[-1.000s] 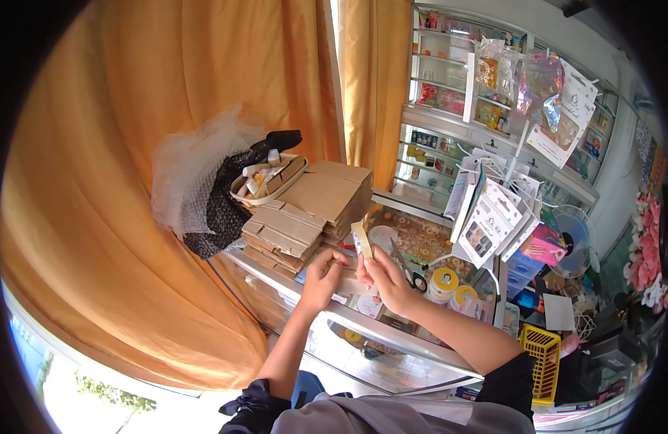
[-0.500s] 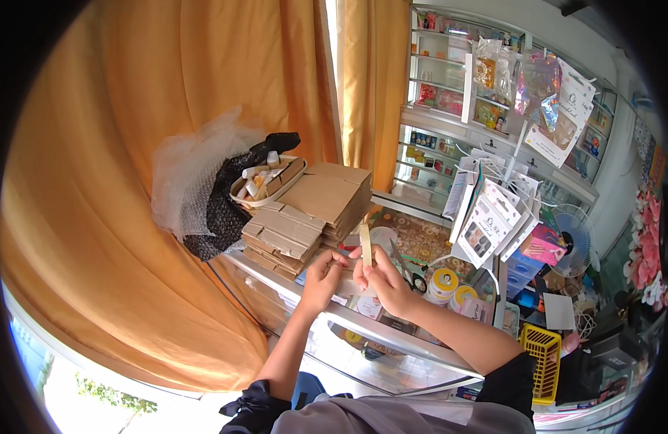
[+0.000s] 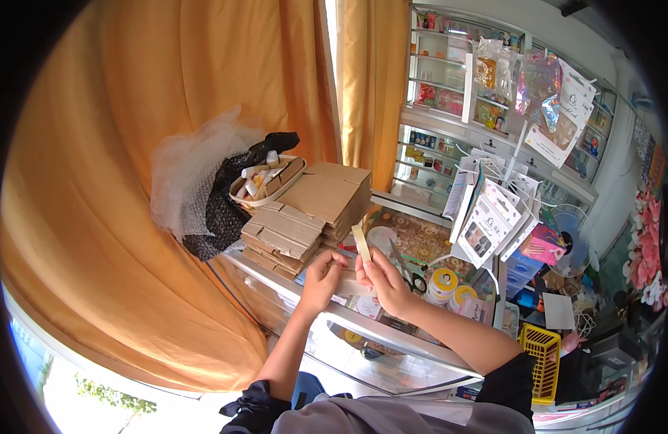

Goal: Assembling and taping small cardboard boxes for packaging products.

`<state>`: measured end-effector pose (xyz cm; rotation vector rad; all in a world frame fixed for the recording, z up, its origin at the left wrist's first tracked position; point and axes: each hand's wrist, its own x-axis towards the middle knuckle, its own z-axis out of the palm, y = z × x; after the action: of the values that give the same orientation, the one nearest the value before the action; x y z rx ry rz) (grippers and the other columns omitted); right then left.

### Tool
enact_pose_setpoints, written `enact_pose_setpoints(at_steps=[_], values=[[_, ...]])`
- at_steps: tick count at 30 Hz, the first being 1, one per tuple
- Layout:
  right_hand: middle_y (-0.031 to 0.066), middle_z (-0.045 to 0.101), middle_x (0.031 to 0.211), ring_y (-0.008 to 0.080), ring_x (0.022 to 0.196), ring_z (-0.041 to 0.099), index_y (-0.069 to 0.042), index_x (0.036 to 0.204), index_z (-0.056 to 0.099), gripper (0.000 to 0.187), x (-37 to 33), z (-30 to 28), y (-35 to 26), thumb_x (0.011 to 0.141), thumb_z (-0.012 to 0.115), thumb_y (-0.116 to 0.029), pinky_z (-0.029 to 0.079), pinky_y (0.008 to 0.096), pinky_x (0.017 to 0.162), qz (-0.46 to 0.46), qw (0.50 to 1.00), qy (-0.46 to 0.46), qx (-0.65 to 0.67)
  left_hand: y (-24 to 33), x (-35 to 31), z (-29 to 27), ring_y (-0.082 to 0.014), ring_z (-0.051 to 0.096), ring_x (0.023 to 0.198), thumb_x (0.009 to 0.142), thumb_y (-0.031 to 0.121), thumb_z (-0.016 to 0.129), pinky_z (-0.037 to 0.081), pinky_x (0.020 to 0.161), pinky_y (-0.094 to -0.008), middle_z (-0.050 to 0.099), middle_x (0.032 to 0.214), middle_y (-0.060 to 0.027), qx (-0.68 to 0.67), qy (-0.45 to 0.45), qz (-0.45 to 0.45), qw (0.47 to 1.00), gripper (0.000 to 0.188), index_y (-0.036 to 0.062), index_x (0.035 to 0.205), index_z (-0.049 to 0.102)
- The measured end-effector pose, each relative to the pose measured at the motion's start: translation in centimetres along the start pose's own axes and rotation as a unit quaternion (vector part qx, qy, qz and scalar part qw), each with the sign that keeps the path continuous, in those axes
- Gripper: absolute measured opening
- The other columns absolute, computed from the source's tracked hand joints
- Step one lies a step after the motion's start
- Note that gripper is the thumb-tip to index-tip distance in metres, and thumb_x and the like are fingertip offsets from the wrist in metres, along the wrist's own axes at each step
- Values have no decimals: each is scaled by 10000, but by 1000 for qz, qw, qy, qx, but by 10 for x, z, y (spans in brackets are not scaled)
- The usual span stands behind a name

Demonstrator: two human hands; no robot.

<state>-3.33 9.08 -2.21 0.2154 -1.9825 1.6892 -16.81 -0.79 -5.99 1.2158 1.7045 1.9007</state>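
Over the glass counter's front edge, my two hands are close together. Closed fingers of my left hand [image 3: 322, 281] pinch the left end of a flat beige piece [image 3: 353, 283], which spans the gap to my right hand [image 3: 384, 283]. A narrow tan strip [image 3: 361, 241], like tape or thin card, sticks up from my right hand, pinched between thumb and fingers and leaning left. Whether the strip and the flat piece are joined is hidden by the fingers. Just beyond my left hand lie stacked folded cardboard boxes [image 3: 285, 230]; black-handled scissors [image 3: 418, 281] lie right of my right hand.
A basket of small bottles [image 3: 269, 189] and bubble wrap [image 3: 204, 170] sit left of the larger cardboard stack [image 3: 327, 192]. Yellow-lidded tubs [image 3: 444, 281] stand right of the scissors. A display rack of white packs [image 3: 493, 217] rises beyond. A yellow basket [image 3: 541, 362] is lower right.
The tan strip has tipped from nearly upright to leaning left as my right fingers turned slightly. My left hand has barely moved.
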Motion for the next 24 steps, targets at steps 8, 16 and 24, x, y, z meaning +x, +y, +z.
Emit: enact_pose_setpoints(at_steps=[8,16,24], values=[[-2,406,741,62,650,363,-55,1117,410,187,2,3,-1,995,303,-147,320,184,562,-54,998,-17,-9,-4,1,1,-98,502,744,861,103,464,403,667,-241,552,802,-23,-24,3,0,1000,127,37,889,569],[-6,416,751,59,655,367,-45,1102,418,178,-1,-1,-5,982,330,-142,327,187,567,13,999,-35,12,6,-1,0,-116,530,783,859,92,455,424,711,-253,582,832,-35,-1,-5,-26,1000,135,20,889,565],[-20,368,694,53,629,337,-44,1021,434,153,-1,1,-5,989,332,-153,308,193,547,11,999,-29,15,-4,0,-2,-60,474,761,891,113,455,384,681,-208,549,819,20,5,-11,9,1000,112,44,889,544]])
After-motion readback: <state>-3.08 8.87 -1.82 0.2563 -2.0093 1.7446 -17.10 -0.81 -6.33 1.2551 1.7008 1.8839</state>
